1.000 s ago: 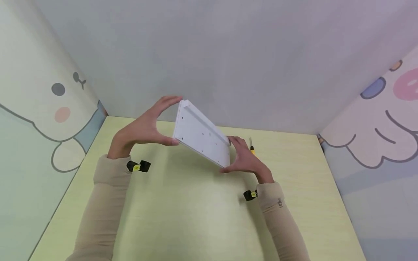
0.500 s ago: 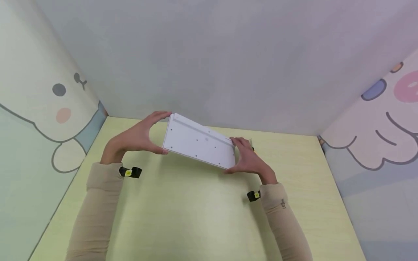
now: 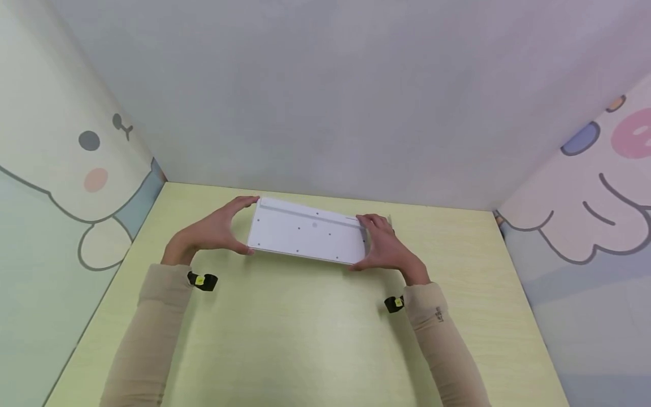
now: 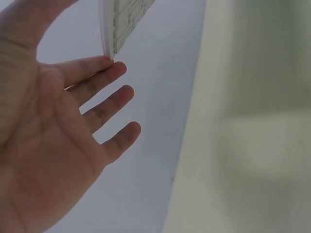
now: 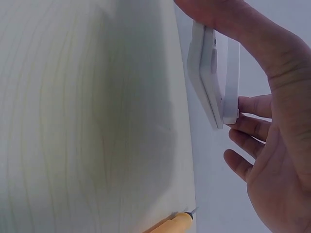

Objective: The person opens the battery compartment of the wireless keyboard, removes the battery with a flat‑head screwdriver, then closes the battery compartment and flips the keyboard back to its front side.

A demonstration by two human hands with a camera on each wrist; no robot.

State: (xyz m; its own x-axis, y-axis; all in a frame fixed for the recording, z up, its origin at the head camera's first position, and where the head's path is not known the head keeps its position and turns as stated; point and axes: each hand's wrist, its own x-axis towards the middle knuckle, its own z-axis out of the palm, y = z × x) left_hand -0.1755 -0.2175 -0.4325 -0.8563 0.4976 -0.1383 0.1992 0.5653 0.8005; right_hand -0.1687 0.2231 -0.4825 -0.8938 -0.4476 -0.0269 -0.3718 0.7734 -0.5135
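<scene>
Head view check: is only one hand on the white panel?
No, the left hand and right hand grip opposite ends of the white panel.

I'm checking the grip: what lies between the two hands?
The white panel, gripped at its ends by the left hand and right hand; the head view shows it.

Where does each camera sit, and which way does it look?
Head: on the head, facing forward and down at the board, table and wall; sleeves, left grip and right grip show.
Left wrist: worn there, facing the board's edge; the left grip shows.
Right wrist: worn there, facing the board's end and screwdriver; the right grip shows.
Head and right wrist share the right grip, board and table.
</scene>
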